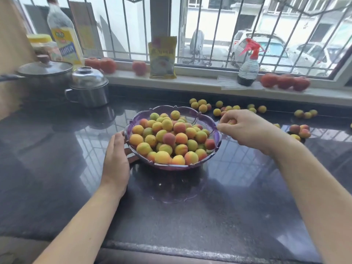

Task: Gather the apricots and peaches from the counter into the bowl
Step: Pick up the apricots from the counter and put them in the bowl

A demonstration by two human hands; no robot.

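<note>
Apricots and peaches (pixel 172 139) already heaped the purple scalloped bowl (pixel 205 116) near the middle of the dark counter (pixel 209 216), piled close to rim height. The main risk, as I judged it, was overflow: another fruit dropped onto the mound could roll off the front rim and away across the glossy stone, perhaps over the near edge. The bowl looked light and translucent, so a knock from the wrist might also slide or tip it.

The left hand (pixel 116 159) lay flat against the bowl's left wall, fingers straight, steadying rather than gripping. The right hand (pixel 242 128) hovered just past the bowl's right rim, fingers curled round a small fruit (pixel 232 121) that was mostly hidden; a loose pinch could let it slip before it cleared the rim.

Loose fruit (pixel 202 106) remained scattered along the counter's back edge below the sill, and a small cluster (pixel 300 130) sat toward the right edge, so the job was well along but unfinished.

At the back-left corner stood a lidded pot (pixel 44 73) and a lidded steel mug (pixel 88 87); their contents could not be seen.
</note>
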